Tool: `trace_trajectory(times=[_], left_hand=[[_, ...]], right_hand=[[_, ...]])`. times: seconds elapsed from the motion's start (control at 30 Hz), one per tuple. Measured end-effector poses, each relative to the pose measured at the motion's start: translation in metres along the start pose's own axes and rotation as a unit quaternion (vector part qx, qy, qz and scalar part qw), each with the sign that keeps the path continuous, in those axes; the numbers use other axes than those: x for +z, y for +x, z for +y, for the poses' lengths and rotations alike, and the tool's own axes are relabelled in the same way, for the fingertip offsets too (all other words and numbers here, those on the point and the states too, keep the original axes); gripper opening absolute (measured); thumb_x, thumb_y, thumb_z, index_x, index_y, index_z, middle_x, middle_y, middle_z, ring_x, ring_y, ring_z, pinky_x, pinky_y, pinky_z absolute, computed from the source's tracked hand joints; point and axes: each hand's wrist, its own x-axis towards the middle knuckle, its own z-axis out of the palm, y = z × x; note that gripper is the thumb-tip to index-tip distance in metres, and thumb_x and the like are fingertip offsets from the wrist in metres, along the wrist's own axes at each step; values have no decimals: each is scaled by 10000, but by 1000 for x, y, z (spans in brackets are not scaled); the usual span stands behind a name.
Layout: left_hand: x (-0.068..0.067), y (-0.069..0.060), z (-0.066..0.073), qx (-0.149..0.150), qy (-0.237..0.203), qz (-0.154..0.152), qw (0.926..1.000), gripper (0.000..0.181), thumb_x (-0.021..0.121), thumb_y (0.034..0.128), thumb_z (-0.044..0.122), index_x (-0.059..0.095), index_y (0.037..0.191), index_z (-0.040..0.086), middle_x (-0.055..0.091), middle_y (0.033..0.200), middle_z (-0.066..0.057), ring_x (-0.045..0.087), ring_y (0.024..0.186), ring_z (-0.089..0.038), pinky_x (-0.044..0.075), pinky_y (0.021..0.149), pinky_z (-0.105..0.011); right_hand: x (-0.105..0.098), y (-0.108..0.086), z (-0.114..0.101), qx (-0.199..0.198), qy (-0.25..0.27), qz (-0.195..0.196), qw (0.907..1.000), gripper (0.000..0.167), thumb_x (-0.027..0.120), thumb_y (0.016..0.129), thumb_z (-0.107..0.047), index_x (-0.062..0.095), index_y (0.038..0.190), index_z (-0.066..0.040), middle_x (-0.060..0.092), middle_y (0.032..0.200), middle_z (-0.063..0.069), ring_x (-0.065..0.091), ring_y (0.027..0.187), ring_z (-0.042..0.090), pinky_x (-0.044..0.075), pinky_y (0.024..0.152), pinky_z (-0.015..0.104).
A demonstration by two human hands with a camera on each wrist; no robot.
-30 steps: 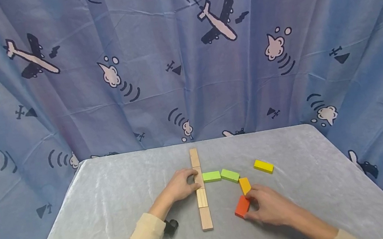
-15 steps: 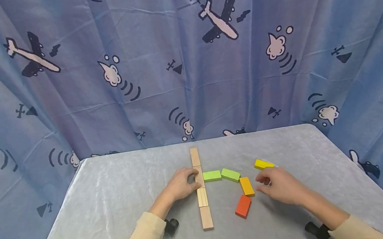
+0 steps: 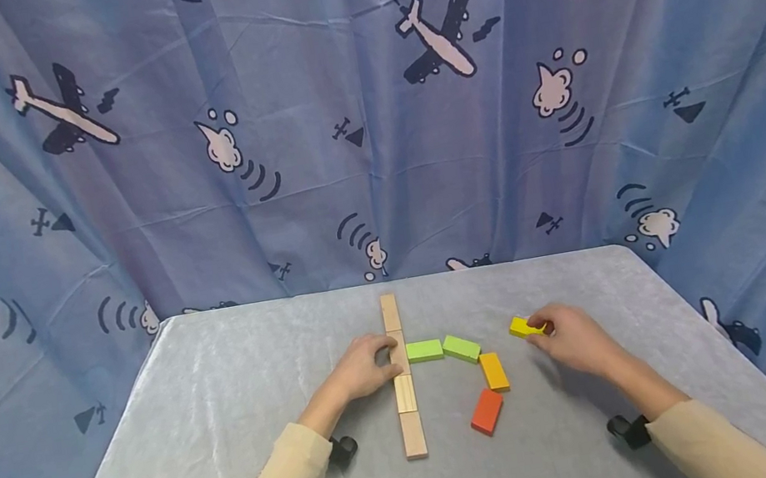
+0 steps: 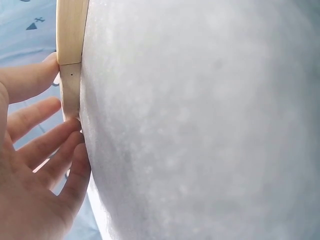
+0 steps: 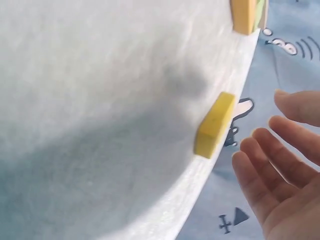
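Observation:
A straight row of plain wooden blocks (image 3: pixel 406 394) lies on the table, end to end. My left hand (image 3: pixel 359 368) rests against the row's left side; in the left wrist view its fingertips touch a wooden block (image 4: pixel 70 92). From the row's right side curves a line of two green blocks (image 3: pixel 425 351), an orange block (image 3: pixel 494 372) and a red block (image 3: pixel 486 412). Apart from these lies a yellow block (image 3: pixel 522 326). Over its right end is my right hand (image 3: pixel 573 338), and in the right wrist view the fingers spread beside the yellow block (image 5: pixel 215 127) without gripping it.
The grey cloth-covered table (image 3: pixel 258 353) ends at a back edge in front of a blue curtain (image 3: pixel 294 161) printed with aeroplanes. Black wrist cameras sit under both wrists, the right one (image 3: pixel 628 431) close above the tabletop.
My right hand has left the orange and red blocks and moved up and right to the yellow block. My left hand stays at the wooden row.

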Motion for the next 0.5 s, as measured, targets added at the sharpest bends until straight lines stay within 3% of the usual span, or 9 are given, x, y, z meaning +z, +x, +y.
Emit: trace_trajectory(times=[0.27, 0.5], left_hand=[[1, 1, -2, -6, -16, -22, 10000, 438, 729, 924, 222, 638, 1321, 59, 627, 1377, -155, 545, 1345, -351, 436, 1148, -495], [2, 2, -5, 28, 55, -7, 10000, 439, 736, 918, 229, 643, 1312, 57, 637, 1361, -151, 557, 1328, -349, 449, 1134, -494]], right_hand=[[5, 15, 23, 104, -18, 60, 9999, 386, 725, 900, -185, 677, 1187, 68, 678, 1144, 242, 673, 990, 366, 585, 817, 498], [12, 22, 40, 583, 445, -127, 9972, 452, 738, 905, -221, 648, 1231, 79, 675, 1178, 260, 660, 1022, 360, 603, 780, 419]])
